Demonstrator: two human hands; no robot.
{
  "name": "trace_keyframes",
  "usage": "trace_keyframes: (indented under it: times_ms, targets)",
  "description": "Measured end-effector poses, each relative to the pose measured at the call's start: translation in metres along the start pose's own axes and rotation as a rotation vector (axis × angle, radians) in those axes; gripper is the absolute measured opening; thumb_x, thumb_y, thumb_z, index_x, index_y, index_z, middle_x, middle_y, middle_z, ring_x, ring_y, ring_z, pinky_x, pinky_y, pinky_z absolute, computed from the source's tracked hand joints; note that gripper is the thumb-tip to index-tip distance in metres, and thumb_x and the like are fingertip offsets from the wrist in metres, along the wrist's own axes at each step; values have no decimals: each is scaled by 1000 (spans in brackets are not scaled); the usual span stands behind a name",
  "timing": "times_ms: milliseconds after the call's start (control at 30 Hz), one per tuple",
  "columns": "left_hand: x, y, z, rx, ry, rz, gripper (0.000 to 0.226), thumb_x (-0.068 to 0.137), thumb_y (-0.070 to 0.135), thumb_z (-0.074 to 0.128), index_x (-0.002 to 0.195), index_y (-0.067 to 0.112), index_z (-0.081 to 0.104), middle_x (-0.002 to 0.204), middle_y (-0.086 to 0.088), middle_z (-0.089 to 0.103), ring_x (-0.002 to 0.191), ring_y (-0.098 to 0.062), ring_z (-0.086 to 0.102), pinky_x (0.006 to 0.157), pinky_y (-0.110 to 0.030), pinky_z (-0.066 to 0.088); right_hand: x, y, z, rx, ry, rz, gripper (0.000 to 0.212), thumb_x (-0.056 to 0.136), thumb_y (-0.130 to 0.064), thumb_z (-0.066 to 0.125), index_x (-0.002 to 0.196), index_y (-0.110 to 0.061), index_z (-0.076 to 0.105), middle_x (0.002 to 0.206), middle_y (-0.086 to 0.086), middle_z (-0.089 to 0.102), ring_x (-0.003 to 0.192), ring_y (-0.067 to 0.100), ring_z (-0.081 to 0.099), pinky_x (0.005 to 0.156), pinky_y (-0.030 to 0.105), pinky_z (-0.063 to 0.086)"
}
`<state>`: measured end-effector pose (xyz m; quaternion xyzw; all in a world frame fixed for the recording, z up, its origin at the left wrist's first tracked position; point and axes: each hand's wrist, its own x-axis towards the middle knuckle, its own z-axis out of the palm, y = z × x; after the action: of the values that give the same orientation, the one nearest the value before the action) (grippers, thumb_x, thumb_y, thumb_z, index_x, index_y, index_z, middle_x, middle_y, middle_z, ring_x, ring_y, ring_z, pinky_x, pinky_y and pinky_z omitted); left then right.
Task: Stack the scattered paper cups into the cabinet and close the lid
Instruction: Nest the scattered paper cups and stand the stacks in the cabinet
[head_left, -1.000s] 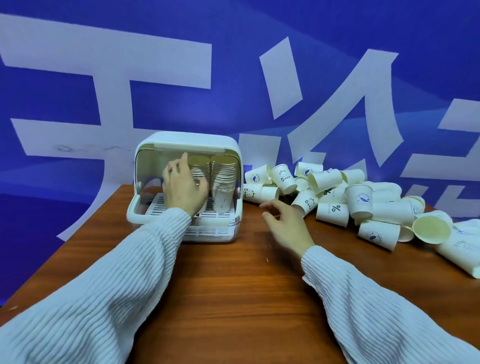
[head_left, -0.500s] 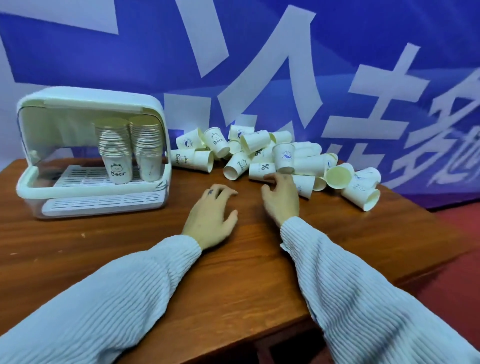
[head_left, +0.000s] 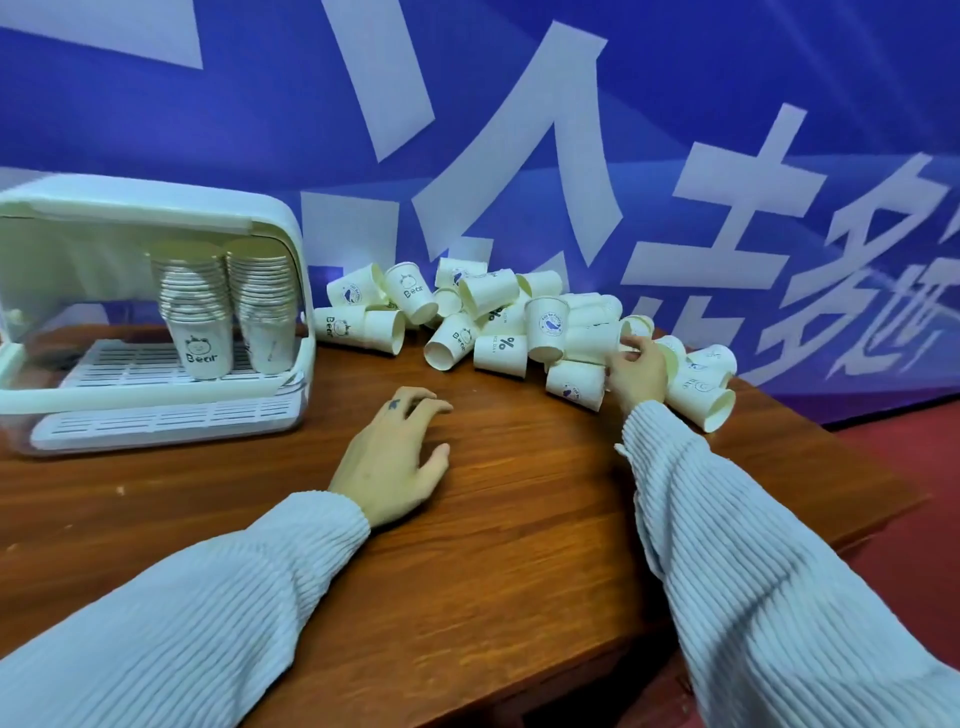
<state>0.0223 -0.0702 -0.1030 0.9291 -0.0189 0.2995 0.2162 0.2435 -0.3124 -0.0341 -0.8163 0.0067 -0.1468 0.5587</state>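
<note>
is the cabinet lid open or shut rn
Open: the cabinet lid is rolled back over its top, leaving both cup stacks exposed at the front.

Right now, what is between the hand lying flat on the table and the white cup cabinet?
Only bare wooden table. The head view shows nothing lying between the left hand and the cabinet; the loose cups lie farther right.

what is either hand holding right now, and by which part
The left hand holds nothing; it rests open on the table. The right hand reaches into the pile of cups, fingers touching one; whether it grips cannot be told.
</note>
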Motion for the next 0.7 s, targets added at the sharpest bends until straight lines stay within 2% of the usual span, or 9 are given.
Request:
trace_keyframes:
  times_ms: [67,200,267,367,433,467,500,600,700]
  targets:
    - [1,0,-1,-1,6,4,45,95,43,57,137,29,52,140,11,40,124,-11,51,87,-31,52,-9,0,-4,42,79,-42,35,97,-12,57,131,-14,64,120,3,68,103,16,63,94,31,50]
    - [0,8,-5,-2,100,63,54,92,51,53,141,27,48,142,8,42,127,-14,48,97,-42,54,-62,-6,-13,261,274,-199,13,94,-13,62,105,-11,69,102,0,69,91,9,60,93,36,52]
    - [2,15,-7,-27,165,112,73,87,61,60,149,28,40,148,4,40,133,-19,45,107,-43,46,-103,-9,-12,313,127,-275,7,95,-9,66,98,-14,70,91,-7,69,81,2,59,82,28,51]
    - [1,23,-6,-83,110,167,106,75,69,69,160,32,19,158,1,30,142,-24,40,112,-39,37,-161,-13,-4,303,-340,-387,15,90,-7,71,91,-21,72,80,-14,72,73,-2,61,72,15,48]
    - [-3,24,-3,-52,37,180,99,79,64,64,160,33,16,154,4,33,135,-21,47,103,-37,47,-181,-13,1,261,-632,-406,15,89,-12,69,93,-26,74,83,-14,73,75,0,63,72,16,50]
    - [-4,23,-3,-15,15,179,92,83,60,61,159,32,19,151,5,36,130,-20,51,98,-38,52,-183,-13,3,253,-657,-410,14,91,-15,68,96,-26,75,86,-14,74,79,2,64,75,18,51]
    - [-6,21,-3,11,7,170,86,85,58,59,158,30,22,149,6,38,128,-20,53,94,-41,55,-180,-12,4,262,-573,-403,12,92,-17,68,98,-25,76,90,-15,73,84,2,65,79,19,51]
    - [-6,18,-5,-20,51,71,80,84,59,56,153,30,28,145,7,38,123,-21,54,89,-42,55,-154,-8,4,175,-59,-250,16,91,-20,69,88,-35,71,105,-15,58,102,8,60,91,27,47]
    - [-6,18,-6,-30,65,38,80,82,62,55,152,31,29,144,7,38,123,-22,54,87,-41,54,-131,4,5,-91,-95,-133,14,89,-26,67,89,-38,73,121,-6,51,120,19,52,100,31,41]
